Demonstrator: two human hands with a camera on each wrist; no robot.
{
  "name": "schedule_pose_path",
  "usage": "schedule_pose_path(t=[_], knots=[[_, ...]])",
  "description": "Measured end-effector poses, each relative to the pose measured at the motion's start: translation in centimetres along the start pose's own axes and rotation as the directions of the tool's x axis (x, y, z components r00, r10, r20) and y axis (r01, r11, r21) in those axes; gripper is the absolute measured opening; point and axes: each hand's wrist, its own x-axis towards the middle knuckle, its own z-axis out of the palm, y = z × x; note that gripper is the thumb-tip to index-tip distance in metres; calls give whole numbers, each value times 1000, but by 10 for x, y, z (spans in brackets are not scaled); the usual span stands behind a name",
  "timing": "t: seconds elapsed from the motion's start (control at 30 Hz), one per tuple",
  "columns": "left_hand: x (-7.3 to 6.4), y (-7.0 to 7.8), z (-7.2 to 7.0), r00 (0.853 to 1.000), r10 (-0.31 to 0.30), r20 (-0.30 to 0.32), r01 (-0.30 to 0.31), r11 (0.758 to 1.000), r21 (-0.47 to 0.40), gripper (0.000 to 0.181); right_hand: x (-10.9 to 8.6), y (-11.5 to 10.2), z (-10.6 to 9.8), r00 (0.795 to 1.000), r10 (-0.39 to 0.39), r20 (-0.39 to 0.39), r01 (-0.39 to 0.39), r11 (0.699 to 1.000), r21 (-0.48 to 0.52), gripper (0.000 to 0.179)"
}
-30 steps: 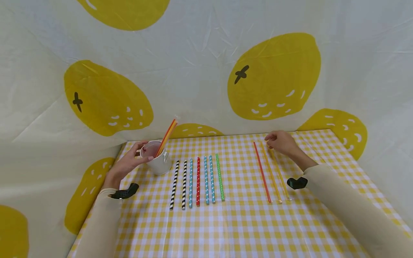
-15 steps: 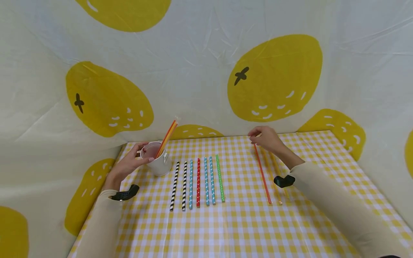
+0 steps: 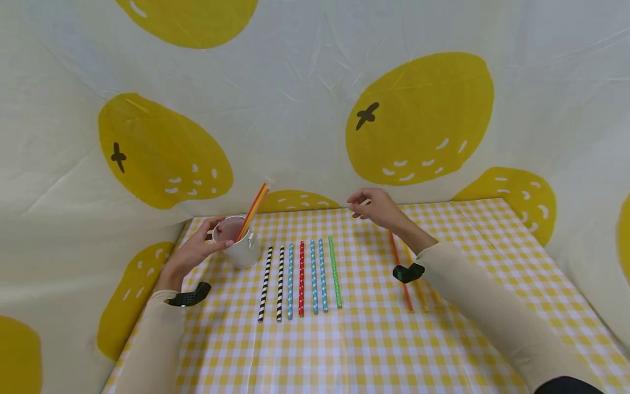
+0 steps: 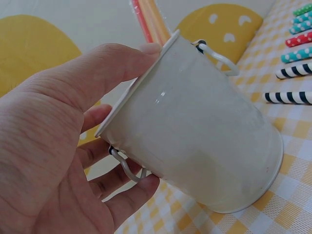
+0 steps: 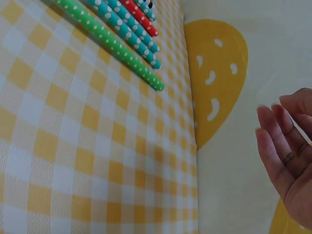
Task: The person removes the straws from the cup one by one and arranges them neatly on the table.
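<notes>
My left hand grips a small white metal bucket by its rim, thumb at the rim and fingers by the side handle. Red and orange straws in clear wrap lean out of the bucket, which stands on the table. Above the table's back edge my right hand hangs in the air, fingers loosely bent and nothing between them. Nearest to it, a green dotted straw ends a row of patterned straws, including a red dotted straw and a black striped straw.
To the right lie a red straw and a yellow straw, partly hidden under my right forearm. A yellow checked cloth covers the table. A white curtain with lemons hangs right behind its back edge.
My right hand has moved left, from above the yellow straws past the red one toward the green dotted straw. The left hand and the bucket have stayed in place.
</notes>
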Motion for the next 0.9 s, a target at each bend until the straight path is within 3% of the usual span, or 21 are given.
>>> schedule_pose_path(t=[0.53, 0.9], knots=[[-4, -2, -2, 1000, 3, -2, -3, 1000, 15, 77, 23, -27, 49, 991, -126, 45, 123, 990, 65, 22], [-3, -3, -3, 1000, -1, 3, 1, 1000, 11, 77, 41, -49, 84, 977, -213, 7, 212, 974, 79, 17]])
